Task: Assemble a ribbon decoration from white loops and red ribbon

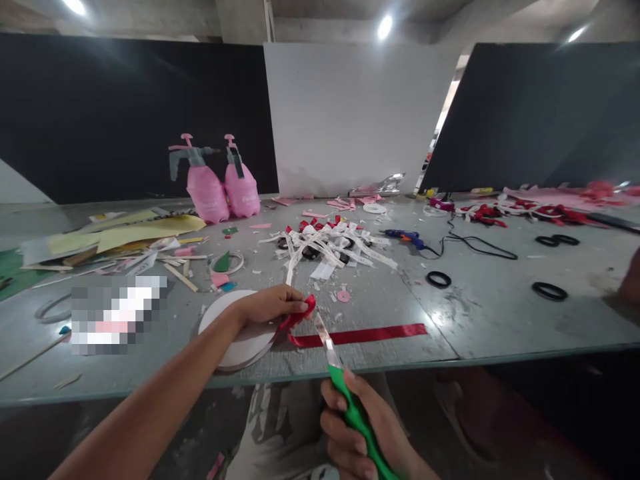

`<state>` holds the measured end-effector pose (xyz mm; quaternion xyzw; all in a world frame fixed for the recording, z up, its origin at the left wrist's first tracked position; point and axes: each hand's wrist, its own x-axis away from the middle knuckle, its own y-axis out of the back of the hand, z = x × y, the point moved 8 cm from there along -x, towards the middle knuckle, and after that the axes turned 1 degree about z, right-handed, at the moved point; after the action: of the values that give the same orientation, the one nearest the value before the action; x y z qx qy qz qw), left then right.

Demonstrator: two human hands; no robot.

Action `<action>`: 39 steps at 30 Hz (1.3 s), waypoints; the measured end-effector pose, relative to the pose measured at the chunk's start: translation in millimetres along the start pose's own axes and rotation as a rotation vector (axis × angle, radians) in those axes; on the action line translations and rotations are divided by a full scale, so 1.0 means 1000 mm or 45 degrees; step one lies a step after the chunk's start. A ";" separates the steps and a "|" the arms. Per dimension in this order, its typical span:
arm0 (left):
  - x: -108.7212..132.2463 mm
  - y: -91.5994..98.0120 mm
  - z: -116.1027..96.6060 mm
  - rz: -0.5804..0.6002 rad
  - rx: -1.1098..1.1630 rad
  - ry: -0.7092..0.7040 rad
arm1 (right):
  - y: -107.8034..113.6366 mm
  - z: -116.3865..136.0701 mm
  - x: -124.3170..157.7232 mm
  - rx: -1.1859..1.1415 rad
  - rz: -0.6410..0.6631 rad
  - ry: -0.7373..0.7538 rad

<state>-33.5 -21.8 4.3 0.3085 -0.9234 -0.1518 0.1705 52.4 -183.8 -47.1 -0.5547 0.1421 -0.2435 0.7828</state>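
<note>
My left hand (273, 305) pinches the end of a red ribbon (370, 333) between thumb and fingers. The rest of that ribbon lies stretched out to the right along the table's front edge. In my right hand (345, 427) are green-handled scissors (357, 413), fingers wrapped round the handle. Their silver blades point up and away, with the tips close beside the pinched ribbon end. Whether the blades touch the ribbon I cannot tell. Under my left wrist and palm lies a white round roll or disc (250, 345), partly covered by the arm.
Behind my hands sits a pile of white and red ribbon pieces (325, 243). A blue glue gun (407, 237) with a cord and several black rings (439, 279) are to the right. Pink spray bottles (207, 193) and yellow sheets (145, 230) stand and lie at left.
</note>
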 end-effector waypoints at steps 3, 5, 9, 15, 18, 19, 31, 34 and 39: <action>0.000 0.001 -0.001 -0.004 -0.066 -0.008 | -0.009 0.006 0.000 -0.047 0.083 0.001; 0.001 0.000 -0.001 -0.003 -0.055 -0.005 | -0.010 0.008 -0.002 -0.056 0.105 0.005; 0.001 0.000 0.001 -0.020 -0.028 -0.004 | -0.007 0.006 -0.007 -0.066 0.107 -0.012; 0.000 -0.001 0.001 0.005 0.007 -0.031 | -0.010 0.015 -0.014 -0.066 0.131 0.030; 0.000 -0.003 0.000 0.031 0.026 -0.007 | -0.011 0.021 -0.018 0.010 0.030 0.070; 0.001 -0.003 -0.001 0.031 0.039 -0.004 | -0.010 0.023 -0.019 0.054 -0.037 0.076; -0.001 -0.004 -0.001 0.012 0.104 -0.008 | 0.004 0.059 -0.035 0.478 -0.590 0.153; -0.001 -0.009 -0.004 0.085 0.190 -0.029 | 0.004 0.069 -0.040 0.590 -0.657 0.166; 0.000 -0.007 -0.003 0.056 0.239 -0.031 | 0.004 0.071 -0.031 0.682 -0.774 0.160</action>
<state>-28.5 -27.4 4.0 0.3009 -0.9422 -0.0644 0.1330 61.7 -109.4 -27.9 -0.3322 -0.0490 -0.5256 0.7817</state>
